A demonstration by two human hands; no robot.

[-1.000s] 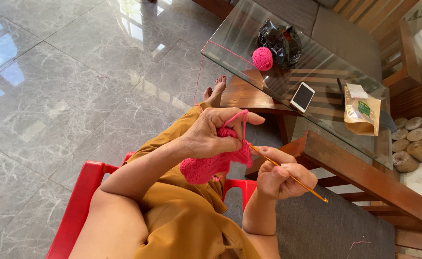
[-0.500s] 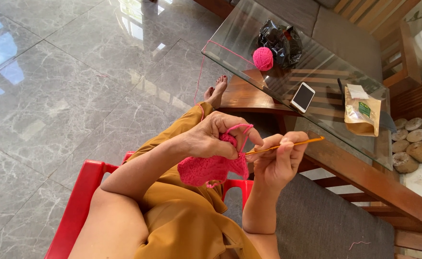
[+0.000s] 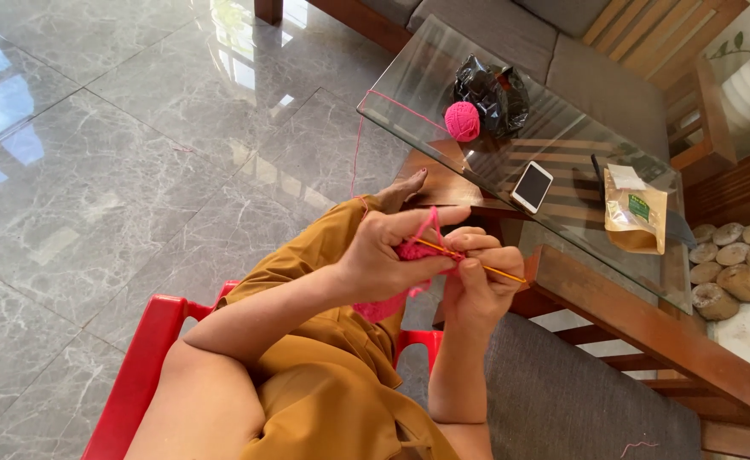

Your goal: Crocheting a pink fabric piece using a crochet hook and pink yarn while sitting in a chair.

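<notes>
My left hand [image 3: 383, 253] pinches a piece of pink crochet work [image 3: 392, 298], with a strand of pink yarn looped over its forefinger. My right hand [image 3: 475, 281] holds a thin orange crochet hook [image 3: 477, 266] whose tip is pushed into the pink work between the two hands. The yarn strand runs up from my hands to a pink yarn ball [image 3: 462, 120] on the glass table [image 3: 562, 170]. I sit on a red plastic chair [image 3: 145, 366], in mustard-coloured clothes.
On the glass table lie a black plastic bag [image 3: 496, 92], a white phone [image 3: 532, 186] and a brown paper pouch [image 3: 636, 219]. A grey cushioned wooden sofa [image 3: 597, 77] stands behind it. Round stones [image 3: 733, 264] lie at the right. Grey marble floor [image 3: 119, 162] spreads left.
My right hand swung the hook up from low right and brought it against the left hand; the hook tip now sits in the pink work.
</notes>
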